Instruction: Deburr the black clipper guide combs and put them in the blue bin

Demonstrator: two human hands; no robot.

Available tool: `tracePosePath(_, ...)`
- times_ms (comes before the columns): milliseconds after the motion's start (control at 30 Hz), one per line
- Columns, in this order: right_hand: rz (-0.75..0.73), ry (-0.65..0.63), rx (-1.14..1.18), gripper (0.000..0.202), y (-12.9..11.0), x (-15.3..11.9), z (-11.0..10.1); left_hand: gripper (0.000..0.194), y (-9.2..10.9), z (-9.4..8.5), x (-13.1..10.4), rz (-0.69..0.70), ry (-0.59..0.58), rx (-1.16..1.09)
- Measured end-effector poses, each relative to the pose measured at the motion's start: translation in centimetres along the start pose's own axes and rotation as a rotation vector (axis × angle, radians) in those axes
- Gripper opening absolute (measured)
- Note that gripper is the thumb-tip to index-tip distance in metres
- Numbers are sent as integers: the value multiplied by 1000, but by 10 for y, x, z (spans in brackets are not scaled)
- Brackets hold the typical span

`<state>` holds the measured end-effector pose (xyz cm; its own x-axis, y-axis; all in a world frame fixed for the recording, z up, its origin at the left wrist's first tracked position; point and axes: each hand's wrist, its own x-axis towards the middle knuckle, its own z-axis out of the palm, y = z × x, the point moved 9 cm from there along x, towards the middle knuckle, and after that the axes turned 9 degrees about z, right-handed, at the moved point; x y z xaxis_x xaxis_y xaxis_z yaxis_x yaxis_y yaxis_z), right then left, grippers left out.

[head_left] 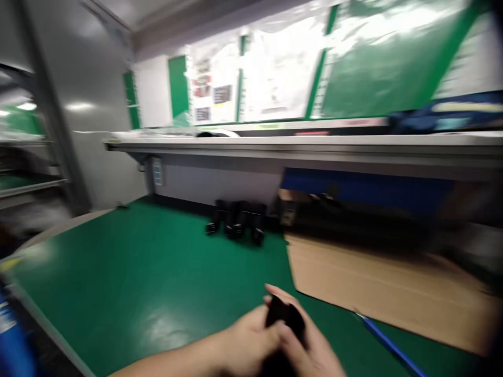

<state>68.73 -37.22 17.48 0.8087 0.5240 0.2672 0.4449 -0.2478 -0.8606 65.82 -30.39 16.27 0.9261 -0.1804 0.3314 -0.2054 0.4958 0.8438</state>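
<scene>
The picture is blurred by motion. Low in the middle, my left hand (245, 343) and my right hand (310, 348) are pressed together around a small black part (283, 314), which both hands grip above the green table (137, 283). The part's shape is too smeared to make out. A cluster of several similar black parts (238, 221) stands further back on the table, well apart from my hands.
An open cardboard box (377, 283) lies to the right of my hands, with a blue pen (389, 345) at its near edge. A grey shelf (306, 146) runs across the back under green-framed boards. A metal rack (31, 178) stands at left.
</scene>
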Motion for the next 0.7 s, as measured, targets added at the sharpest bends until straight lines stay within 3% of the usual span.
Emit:
tracePosePath(67, 72, -92, -38, 64, -2, 1, -8, 45, -5, -5, -1, -72, 78, -77)
tracePosePath(100, 116, -69, -119, 63, 1, 7, -21, 41, -9, -8, -1, -128, 123, -77)
tracePosePath(267, 472, 212, -640, 31, 65, 25, -141, 50, -9, -22, -6, -293, 364, -132)
tracePosePath(367, 657, 203, -702, 15, 113, 23, -184, 57, -5, -24, -8, -312, 383, -123)
tracePosePath(433, 691, 161, -679, 15, 129, 23, -190, 59, -4, -25, -8, -299, 358, -89)
tracePosePath(500, 629, 152, -619, 15, 124, 26, -182, 58, -4, -27, -8, -289, 327, -40)
tracePosePath(700, 252, 54, -408, 24, 42, 28, -111, 45, 13, -20, -7, -307, 85, 358)
